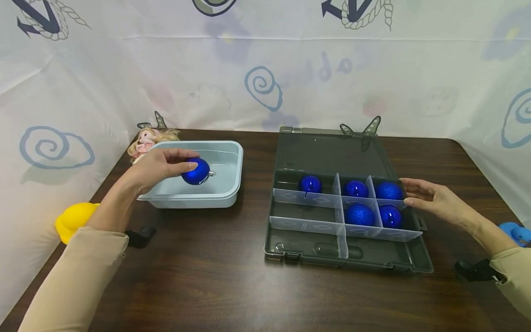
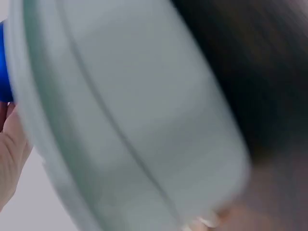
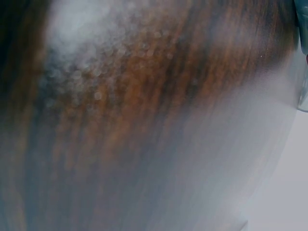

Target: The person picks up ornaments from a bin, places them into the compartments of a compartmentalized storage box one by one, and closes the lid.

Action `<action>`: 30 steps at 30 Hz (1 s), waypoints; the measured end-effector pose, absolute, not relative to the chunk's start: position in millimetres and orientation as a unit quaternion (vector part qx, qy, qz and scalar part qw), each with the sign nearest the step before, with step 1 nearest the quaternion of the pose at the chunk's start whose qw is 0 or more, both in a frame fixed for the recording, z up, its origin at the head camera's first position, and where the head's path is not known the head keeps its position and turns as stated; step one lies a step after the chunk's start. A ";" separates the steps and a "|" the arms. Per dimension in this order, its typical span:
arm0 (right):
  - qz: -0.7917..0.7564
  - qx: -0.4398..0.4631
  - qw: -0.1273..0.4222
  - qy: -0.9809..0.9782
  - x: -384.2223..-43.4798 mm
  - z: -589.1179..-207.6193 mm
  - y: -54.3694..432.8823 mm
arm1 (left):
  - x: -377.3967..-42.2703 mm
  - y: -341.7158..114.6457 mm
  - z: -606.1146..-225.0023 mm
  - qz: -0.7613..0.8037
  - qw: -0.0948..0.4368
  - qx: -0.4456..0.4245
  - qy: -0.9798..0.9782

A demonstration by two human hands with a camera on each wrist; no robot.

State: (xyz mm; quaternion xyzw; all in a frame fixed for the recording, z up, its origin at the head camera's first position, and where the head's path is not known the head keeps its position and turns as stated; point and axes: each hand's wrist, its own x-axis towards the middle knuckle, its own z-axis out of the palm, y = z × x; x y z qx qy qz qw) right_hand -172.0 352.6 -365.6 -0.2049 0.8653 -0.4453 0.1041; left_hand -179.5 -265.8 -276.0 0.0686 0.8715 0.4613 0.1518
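Note:
My left hand [image 1: 154,168] pinches a shiny blue Christmas ball [image 1: 195,171] between thumb and fingers, over the pale blue basin [image 1: 195,202]. The ball's silver cap points right. In the left wrist view the basin's side [image 2: 144,91] fills most of the picture, with a bit of the blue ball [image 2: 5,72] at the left edge. My right hand [image 1: 435,203] is at the right edge of the grey divided box [image 1: 319,251], fingers fairly straight and fingertips right at its wall. Several blue balls [image 1: 360,215], smooth and glittery, sit in its back and middle compartments.
The box's lid [image 1: 327,150] lies folded back toward the cloth wall. A doll [image 1: 145,140] is behind the basin. A yellow object [image 1: 76,220] is at far left, a blue one [image 1: 516,234] at far right. Brown wooden table [image 1: 215,272] lies between basin and box.

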 end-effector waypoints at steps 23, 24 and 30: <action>-0.446 -0.192 0.095 0.869 -161.3 -365.9 349.5 | -157.4 -65.0 -343.0 0.523 0.040 0.330 0.785; -0.447 -0.193 0.094 0.868 -161.3 -366.1 349.7 | -157.2 -63.3 -345.5 0.516 0.036 0.344 0.784; -0.448 -0.189 0.093 0.869 -161.4 -366.6 350.5 | -157.1 -59.8 -352.1 0.453 0.022 0.378 0.807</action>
